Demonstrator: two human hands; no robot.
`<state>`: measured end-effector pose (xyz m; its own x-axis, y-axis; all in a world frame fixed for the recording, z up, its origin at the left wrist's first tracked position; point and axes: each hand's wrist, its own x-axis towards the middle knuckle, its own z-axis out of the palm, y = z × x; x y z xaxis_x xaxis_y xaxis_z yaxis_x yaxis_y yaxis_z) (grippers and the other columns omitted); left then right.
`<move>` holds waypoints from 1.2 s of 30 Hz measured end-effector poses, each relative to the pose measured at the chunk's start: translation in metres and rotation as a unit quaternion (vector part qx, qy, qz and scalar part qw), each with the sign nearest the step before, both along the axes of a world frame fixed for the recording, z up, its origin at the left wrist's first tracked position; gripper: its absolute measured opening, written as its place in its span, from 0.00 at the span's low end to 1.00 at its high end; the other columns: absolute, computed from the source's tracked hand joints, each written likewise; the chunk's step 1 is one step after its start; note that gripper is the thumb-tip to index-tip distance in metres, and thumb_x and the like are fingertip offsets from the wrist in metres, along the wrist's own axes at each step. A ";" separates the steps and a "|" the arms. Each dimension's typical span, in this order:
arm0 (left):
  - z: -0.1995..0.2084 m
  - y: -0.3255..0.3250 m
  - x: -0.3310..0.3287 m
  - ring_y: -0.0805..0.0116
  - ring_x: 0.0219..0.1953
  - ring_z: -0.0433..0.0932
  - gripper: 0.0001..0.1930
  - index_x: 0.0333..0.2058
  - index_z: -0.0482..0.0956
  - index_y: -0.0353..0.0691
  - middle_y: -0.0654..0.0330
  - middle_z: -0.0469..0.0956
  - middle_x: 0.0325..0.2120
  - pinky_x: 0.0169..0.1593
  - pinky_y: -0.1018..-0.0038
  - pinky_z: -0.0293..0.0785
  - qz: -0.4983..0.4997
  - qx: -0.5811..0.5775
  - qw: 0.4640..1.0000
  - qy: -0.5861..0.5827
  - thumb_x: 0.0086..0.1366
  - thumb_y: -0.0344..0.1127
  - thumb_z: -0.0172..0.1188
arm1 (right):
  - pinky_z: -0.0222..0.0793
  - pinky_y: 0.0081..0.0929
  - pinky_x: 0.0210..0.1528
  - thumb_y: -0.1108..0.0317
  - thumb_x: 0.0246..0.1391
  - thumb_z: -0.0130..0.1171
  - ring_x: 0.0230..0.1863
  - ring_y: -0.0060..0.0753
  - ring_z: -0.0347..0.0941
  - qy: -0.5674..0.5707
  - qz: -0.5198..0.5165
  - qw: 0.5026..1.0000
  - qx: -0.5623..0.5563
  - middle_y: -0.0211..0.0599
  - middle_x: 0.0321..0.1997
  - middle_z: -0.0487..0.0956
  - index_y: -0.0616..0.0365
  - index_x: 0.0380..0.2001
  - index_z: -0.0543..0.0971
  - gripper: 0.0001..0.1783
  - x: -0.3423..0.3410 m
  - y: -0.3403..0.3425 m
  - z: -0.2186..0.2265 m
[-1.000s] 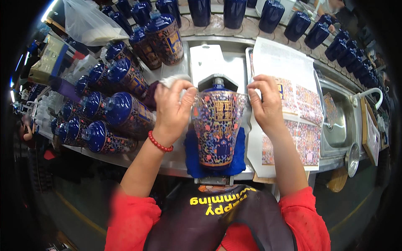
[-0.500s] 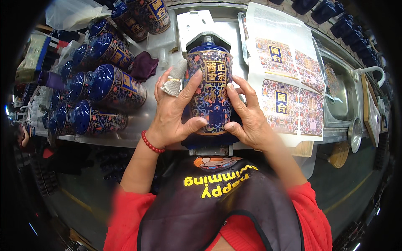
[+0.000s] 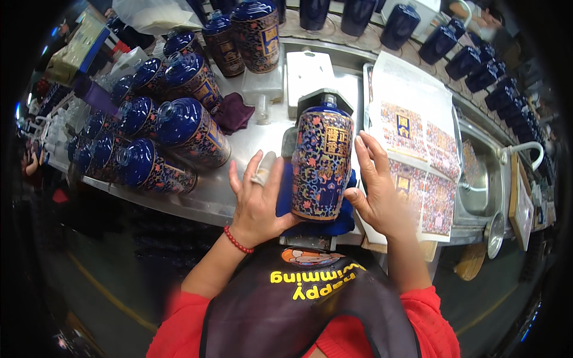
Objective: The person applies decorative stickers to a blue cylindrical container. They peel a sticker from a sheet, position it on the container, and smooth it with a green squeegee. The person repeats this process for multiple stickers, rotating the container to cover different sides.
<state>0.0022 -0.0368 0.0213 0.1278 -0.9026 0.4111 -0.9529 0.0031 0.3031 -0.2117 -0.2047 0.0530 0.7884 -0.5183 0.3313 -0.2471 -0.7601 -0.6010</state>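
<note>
A dark blue bottle [image 3: 321, 170] with a flowered wrap and gold characters lies on its back in front of me, neck pointing away. Beneath it are a dark holder [image 3: 288, 143] and blue cloth [image 3: 341, 222]. My left hand [image 3: 258, 206] is open beside the bottle's left side, its thumb tip close to the lower left edge. A grey finger cover [image 3: 261, 175] sits on one of its fingers, blurred. On the other side, my right hand [image 3: 380, 194] is open, fingers stretched, its thumb near the bottle's right edge; whether it touches cannot be told.
Printed flowered sheets [image 3: 412, 107] lie right of the bottle, beside a sink [image 3: 477, 197]. Several wrapped bottles [image 3: 194, 131] lie at left, near a purple cloth [image 3: 234, 113]. Plain blue bottles [image 3: 400, 27] line the far side. A white block [image 3: 310, 74] stands behind the holder.
Both hands have opened away from the bottle, the left to its left and the right to its right. The view has shifted, so the whole bench appears lower and turned.
</note>
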 end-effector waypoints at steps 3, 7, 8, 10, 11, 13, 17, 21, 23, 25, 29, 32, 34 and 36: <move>0.007 0.002 -0.002 0.46 0.65 0.70 0.43 0.57 0.77 0.31 0.47 0.84 0.39 0.69 0.28 0.34 0.011 -0.055 0.997 -0.044 0.53 0.62 0.70 | 0.63 0.47 0.68 0.46 0.63 0.61 0.66 0.55 0.65 0.025 -0.012 0.999 0.036 0.56 0.75 0.56 0.58 0.72 0.64 0.42 0.005 -0.001 0.014; 0.023 0.003 -0.007 0.47 0.60 0.76 0.40 0.56 0.80 0.33 0.50 0.85 0.38 0.68 0.25 0.36 0.003 -0.064 0.996 -0.063 0.57 0.63 0.68 | 0.63 0.45 0.68 0.48 0.64 0.61 0.65 0.52 0.65 0.036 -0.007 0.999 0.000 0.54 0.74 0.58 0.57 0.71 0.66 0.39 0.012 -0.005 0.030; 0.026 0.003 -0.009 0.48 0.59 0.76 0.40 0.56 0.80 0.33 0.50 0.85 0.38 0.68 0.25 0.36 0.005 -0.073 0.996 -0.054 0.57 0.64 0.68 | 0.63 0.45 0.68 0.49 0.64 0.61 0.64 0.52 0.65 0.039 -0.003 0.999 -0.009 0.54 0.74 0.58 0.57 0.71 0.67 0.38 0.014 -0.006 0.033; 0.028 0.004 -0.010 0.49 0.58 0.78 0.41 0.56 0.79 0.34 0.50 0.85 0.40 0.69 0.25 0.37 0.007 -0.090 0.995 -0.048 0.56 0.66 0.66 | 0.64 0.45 0.67 0.52 0.63 0.62 0.63 0.51 0.66 0.043 0.000 0.999 -0.028 0.53 0.74 0.59 0.55 0.70 0.68 0.37 0.018 -0.008 0.035; 0.026 0.002 -0.011 0.49 0.56 0.78 0.41 0.56 0.79 0.33 0.50 0.84 0.39 0.69 0.25 0.37 0.004 -0.108 0.993 -0.038 0.56 0.65 0.67 | 0.64 0.45 0.67 0.52 0.63 0.62 0.63 0.51 0.66 0.044 0.002 0.998 -0.034 0.53 0.74 0.59 0.55 0.70 0.68 0.37 0.020 -0.008 0.035; 0.021 0.000 -0.010 0.48 0.54 0.80 0.42 0.56 0.78 0.33 0.49 0.83 0.37 0.68 0.24 0.37 0.005 -0.128 0.992 -0.013 0.55 0.64 0.67 | 0.65 0.45 0.66 0.52 0.63 0.63 0.63 0.51 0.66 0.050 0.007 0.997 -0.050 0.53 0.73 0.60 0.54 0.70 0.68 0.37 0.024 -0.008 0.033; 0.007 -0.003 -0.012 0.49 0.59 0.75 0.45 0.62 0.72 0.34 0.48 0.81 0.48 0.69 0.25 0.36 -0.016 -0.115 0.993 0.038 0.55 0.64 0.69 | 0.66 0.45 0.65 0.53 0.63 0.63 0.63 0.52 0.66 0.038 -0.002 0.998 -0.053 0.54 0.73 0.60 0.53 0.71 0.67 0.37 0.027 -0.008 0.026; 0.001 -0.002 -0.015 0.45 0.66 0.68 0.49 0.66 0.68 0.35 0.47 0.75 0.57 0.69 0.27 0.33 -0.009 -0.084 0.993 0.086 0.55 0.64 0.69 | 0.66 0.46 0.65 0.53 0.61 0.64 0.63 0.53 0.67 0.037 0.005 0.997 -0.061 0.55 0.73 0.59 0.53 0.71 0.67 0.38 0.025 -0.009 0.023; 0.003 -0.001 -0.016 0.42 0.68 0.64 0.49 0.67 0.67 0.36 0.45 0.72 0.61 0.69 0.28 0.33 -0.013 -0.070 0.993 0.091 0.56 0.66 0.67 | 0.66 0.46 0.65 0.52 0.61 0.65 0.62 0.53 0.67 0.045 -0.001 0.996 -0.073 0.55 0.74 0.59 0.53 0.71 0.67 0.39 0.025 -0.010 0.024; 0.008 0.001 -0.017 0.40 0.69 0.61 0.48 0.68 0.67 0.38 0.43 0.70 0.63 0.69 0.28 0.33 -0.025 -0.073 0.993 0.088 0.58 0.68 0.64 | 0.66 0.47 0.65 0.52 0.60 0.65 0.62 0.53 0.67 0.049 -0.003 0.996 -0.076 0.55 0.74 0.58 0.53 0.71 0.67 0.39 0.025 -0.009 0.025; 0.015 -0.007 -0.026 0.39 0.69 0.58 0.41 0.69 0.68 0.49 0.42 0.68 0.64 0.68 0.28 0.32 -0.043 -0.095 0.988 0.114 0.66 0.69 0.52 | 0.66 0.47 0.65 0.51 0.60 0.65 0.62 0.53 0.67 0.051 -0.012 0.997 -0.064 0.57 0.74 0.57 0.54 0.71 0.67 0.40 0.028 -0.006 0.026; 0.018 -0.013 -0.030 0.38 0.69 0.57 0.39 0.70 0.68 0.48 0.41 0.67 0.65 0.68 0.29 0.33 -0.016 -0.062 0.990 0.123 0.68 0.65 0.53 | 0.66 0.46 0.66 0.48 0.62 0.63 0.62 0.52 0.67 0.034 -0.013 0.999 -0.022 0.57 0.75 0.55 0.55 0.72 0.65 0.41 0.028 -0.003 0.022; 0.019 -0.015 -0.032 0.37 0.69 0.57 0.38 0.70 0.67 0.47 0.39 0.66 0.65 0.68 0.29 0.34 -0.021 -0.057 0.988 0.145 0.68 0.63 0.55 | 0.65 0.45 0.67 0.47 0.63 0.62 0.64 0.54 0.66 0.040 -0.016 0.999 0.022 0.58 0.76 0.53 0.56 0.73 0.62 0.43 0.028 -0.002 0.019; 0.019 -0.016 -0.033 0.36 0.69 0.57 0.37 0.70 0.67 0.47 0.38 0.66 0.65 0.68 0.29 0.34 -0.026 -0.055 0.985 0.158 0.69 0.60 0.56 | 0.63 0.45 0.69 0.45 0.64 0.60 0.70 0.57 0.62 0.054 -0.007 0.998 -0.011 0.58 0.76 0.52 0.58 0.75 0.58 0.45 0.027 -0.003 0.016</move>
<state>-0.0306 -0.0529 0.0405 0.2207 -0.8634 0.4537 -0.8082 0.0985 0.5806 -0.1851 -0.2078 0.0693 0.8126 -0.5235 0.2559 -0.3211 -0.7687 -0.5531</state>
